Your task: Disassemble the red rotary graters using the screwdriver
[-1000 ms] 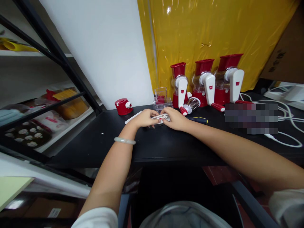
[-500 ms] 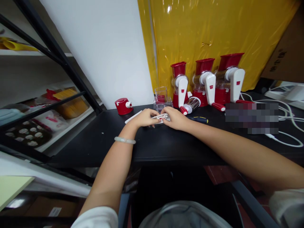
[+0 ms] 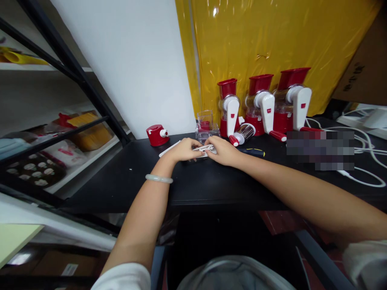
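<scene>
My left hand (image 3: 188, 150) and my right hand (image 3: 223, 150) meet over the desk, fingers closed around a small white plastic part (image 3: 208, 148). Both thumbs press on it, and the fingers hide much of its shape. Beside my left wrist lies a flat white plastic strip (image 3: 169, 148). Just behind the hands stands a clear plastic housing (image 3: 207, 125) with red showing through it. To the left is a round red base (image 3: 157, 135) with a white knob on its side. A screwdriver with a dark blue and yellow handle (image 3: 254, 152) rests by my right wrist.
Three red-and-white rotary graters (image 3: 231, 110) with crank handles line the back of the black desk (image 3: 199, 185). A metal grating drum (image 3: 246, 133) lies before them. White cables (image 3: 370, 141) and a blurred patch are at right; shelves (image 3: 72, 169) stand at left.
A small red spot that showed between my thumbs no longer shows. The hands and arms have stayed almost in the same place.
</scene>
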`<state>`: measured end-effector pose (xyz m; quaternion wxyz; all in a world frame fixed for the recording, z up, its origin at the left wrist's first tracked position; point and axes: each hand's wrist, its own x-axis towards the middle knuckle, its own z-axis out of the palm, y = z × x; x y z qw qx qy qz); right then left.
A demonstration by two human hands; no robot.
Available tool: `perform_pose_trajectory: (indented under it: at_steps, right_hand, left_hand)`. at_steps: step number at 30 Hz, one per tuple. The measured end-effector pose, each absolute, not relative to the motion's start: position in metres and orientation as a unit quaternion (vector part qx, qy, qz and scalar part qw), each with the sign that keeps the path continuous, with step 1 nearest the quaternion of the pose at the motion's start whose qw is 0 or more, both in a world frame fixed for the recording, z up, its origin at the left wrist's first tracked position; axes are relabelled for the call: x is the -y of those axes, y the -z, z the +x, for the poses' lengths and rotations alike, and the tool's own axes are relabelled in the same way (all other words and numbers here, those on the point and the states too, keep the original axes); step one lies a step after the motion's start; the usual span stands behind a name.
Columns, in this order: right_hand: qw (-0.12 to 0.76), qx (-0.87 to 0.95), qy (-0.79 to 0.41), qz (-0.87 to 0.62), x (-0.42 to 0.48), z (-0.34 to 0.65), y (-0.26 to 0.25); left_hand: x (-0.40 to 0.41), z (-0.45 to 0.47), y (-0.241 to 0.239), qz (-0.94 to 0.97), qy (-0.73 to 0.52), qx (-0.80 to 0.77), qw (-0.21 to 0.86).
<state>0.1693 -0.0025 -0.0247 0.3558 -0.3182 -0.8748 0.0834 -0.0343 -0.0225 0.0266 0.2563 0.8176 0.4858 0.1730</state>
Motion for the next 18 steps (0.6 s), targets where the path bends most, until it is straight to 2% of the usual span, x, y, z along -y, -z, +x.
perform_pose_trajectory:
  at_steps: [18]
  right_hand:
    - [0.342, 0.882, -0.083, -0.313, 0.0020, 0.1691, 0.0257]
  left_hand:
    - [0.0250, -0.0339, -0.0273, 0.807, -0.162, -0.498, 0.275]
